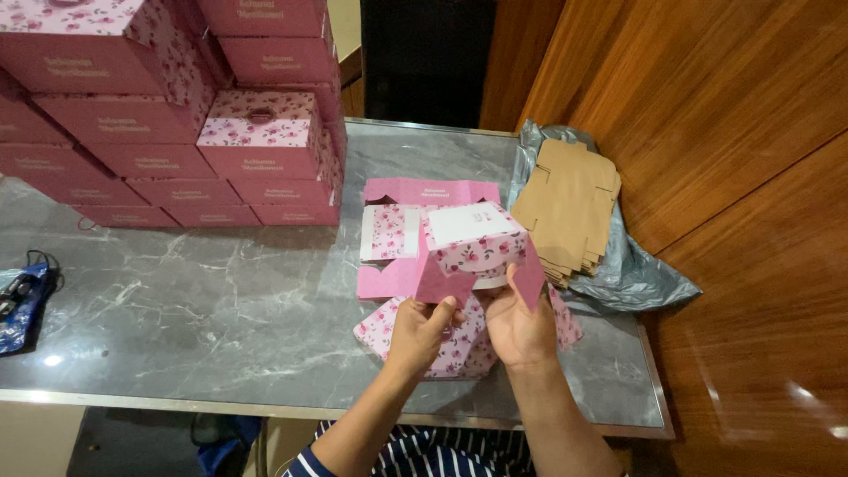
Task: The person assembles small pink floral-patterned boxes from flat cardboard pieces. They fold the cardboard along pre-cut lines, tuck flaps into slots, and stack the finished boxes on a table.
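Observation:
A half-folded pink floral cardboard box [473, 247] is held up just above the grey marble table [221, 300]. My left hand [422, 331] pinches its lower left flap. My right hand [519, 325] grips the lower right flap and the underside. Under the box lie flat unfolded pink floral box blanks [397, 231], one more spread beneath my hands [464, 349].
A tall stack of finished pink boxes [177, 124] fills the table's back left. Flat brown cardboard blanks [570, 208] rest on a grey plastic bag [632, 274] at the right, next to a wooden wall. A blue object [22, 300] lies at the left edge.

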